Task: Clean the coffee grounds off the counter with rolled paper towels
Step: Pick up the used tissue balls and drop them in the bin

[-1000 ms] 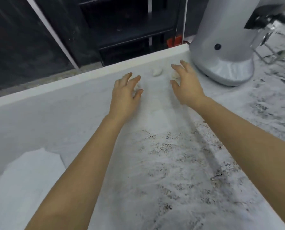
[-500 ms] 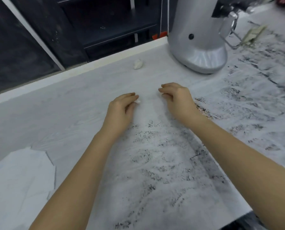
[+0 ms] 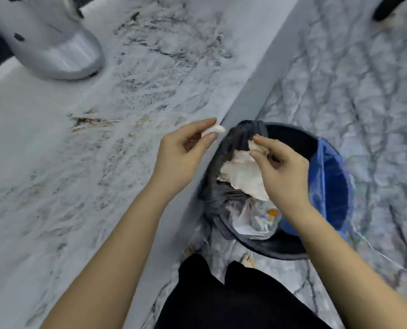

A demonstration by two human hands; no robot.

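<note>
My left hand pinches a small white rolled paper towel between thumb and forefinger, just past the counter's front edge. My right hand hovers over the trash bin, fingertips closed on a small crumpled paper piece. Below it, a larger crumpled paper towel lies inside the bin. Dark and brown coffee grounds streak the white marbled counter.
A silver grinder base stands at the counter's far left. The blue bin has a black liner and holds plastic wrapping. My dark trousers and the marbled floor lie below.
Both hands left the counter surface and swung right to the bin beside it, each carrying a paper piece. The view turned down toward the floor.
</note>
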